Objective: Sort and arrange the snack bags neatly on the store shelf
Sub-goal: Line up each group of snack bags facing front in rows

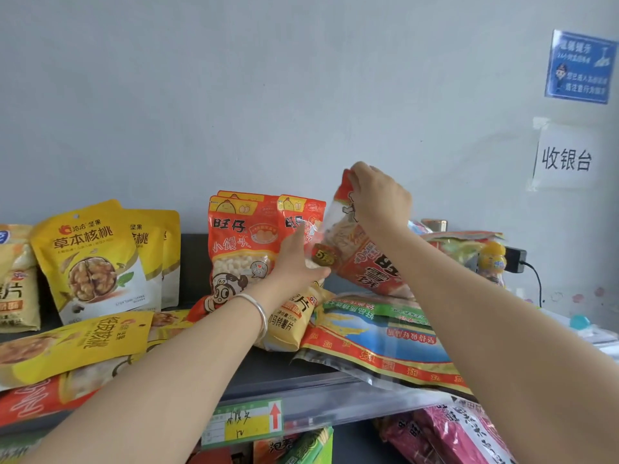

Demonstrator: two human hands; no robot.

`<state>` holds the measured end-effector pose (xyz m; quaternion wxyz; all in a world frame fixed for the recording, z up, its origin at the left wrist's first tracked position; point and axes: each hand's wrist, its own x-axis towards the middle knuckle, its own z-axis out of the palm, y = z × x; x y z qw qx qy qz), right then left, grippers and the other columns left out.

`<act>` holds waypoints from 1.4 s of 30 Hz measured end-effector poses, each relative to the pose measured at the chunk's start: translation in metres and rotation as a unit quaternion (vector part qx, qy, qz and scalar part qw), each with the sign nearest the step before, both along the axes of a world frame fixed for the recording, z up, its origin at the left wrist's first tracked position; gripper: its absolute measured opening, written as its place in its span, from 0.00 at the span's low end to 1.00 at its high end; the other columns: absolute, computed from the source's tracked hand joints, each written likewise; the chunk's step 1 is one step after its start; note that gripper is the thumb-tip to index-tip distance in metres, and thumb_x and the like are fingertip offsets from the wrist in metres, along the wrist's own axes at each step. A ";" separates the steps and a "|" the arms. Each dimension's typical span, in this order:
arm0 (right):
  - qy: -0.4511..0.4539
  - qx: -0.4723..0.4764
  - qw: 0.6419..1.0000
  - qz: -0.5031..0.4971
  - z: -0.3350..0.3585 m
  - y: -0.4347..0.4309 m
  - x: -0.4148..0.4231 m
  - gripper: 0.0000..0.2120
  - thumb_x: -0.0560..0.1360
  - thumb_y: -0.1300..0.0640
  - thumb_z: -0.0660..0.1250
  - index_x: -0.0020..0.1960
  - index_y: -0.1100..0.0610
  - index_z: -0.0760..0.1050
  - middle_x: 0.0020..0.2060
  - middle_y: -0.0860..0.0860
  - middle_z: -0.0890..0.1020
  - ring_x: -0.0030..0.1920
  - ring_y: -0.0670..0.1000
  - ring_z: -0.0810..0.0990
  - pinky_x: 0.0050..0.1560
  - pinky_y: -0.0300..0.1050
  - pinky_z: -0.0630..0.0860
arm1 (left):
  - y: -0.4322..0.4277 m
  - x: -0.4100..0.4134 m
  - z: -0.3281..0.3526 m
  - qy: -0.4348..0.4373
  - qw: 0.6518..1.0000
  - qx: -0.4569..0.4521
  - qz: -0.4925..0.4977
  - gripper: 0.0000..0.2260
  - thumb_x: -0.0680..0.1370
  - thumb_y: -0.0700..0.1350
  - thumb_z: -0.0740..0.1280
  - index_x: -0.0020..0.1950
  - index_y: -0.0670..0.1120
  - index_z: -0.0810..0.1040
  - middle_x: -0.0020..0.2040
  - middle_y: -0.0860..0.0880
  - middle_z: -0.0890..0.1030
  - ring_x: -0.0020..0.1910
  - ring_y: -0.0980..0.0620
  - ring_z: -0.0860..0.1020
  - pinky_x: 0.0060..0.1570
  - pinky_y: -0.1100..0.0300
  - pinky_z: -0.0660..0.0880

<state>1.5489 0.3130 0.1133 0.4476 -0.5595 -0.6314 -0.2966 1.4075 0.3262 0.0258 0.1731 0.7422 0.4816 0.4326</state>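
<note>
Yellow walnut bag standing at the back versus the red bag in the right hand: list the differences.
The yellow walnut bag stands upright on the shelf, untouched; the red bag is held aloft, tilted, print upside down, by the right hand. Walnut bag is opaque; red bag has a clear window. Both are sealed.

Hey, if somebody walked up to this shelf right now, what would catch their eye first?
Probably the right hand lifting a red-and-clear snack bag upside down, pinched by one end, at centre. The left hand steadies the upright red Wangzai bags beside it. Bright yellow walnut bags stand at left, and a big flat bag lies below.
</note>
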 end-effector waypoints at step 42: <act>0.385 -0.353 0.668 0.530 -0.032 -0.020 -0.143 0.15 0.73 0.46 0.71 0.52 0.54 0.75 0.40 0.53 0.86 0.38 0.55 0.86 0.38 0.47 0.82 | -0.078 -0.219 0.023 -0.319 0.879 0.148 0.320 0.14 0.82 0.45 0.55 0.64 0.41 0.68 0.52 0.44 0.74 0.53 0.44 0.73 0.49 0.52 0.69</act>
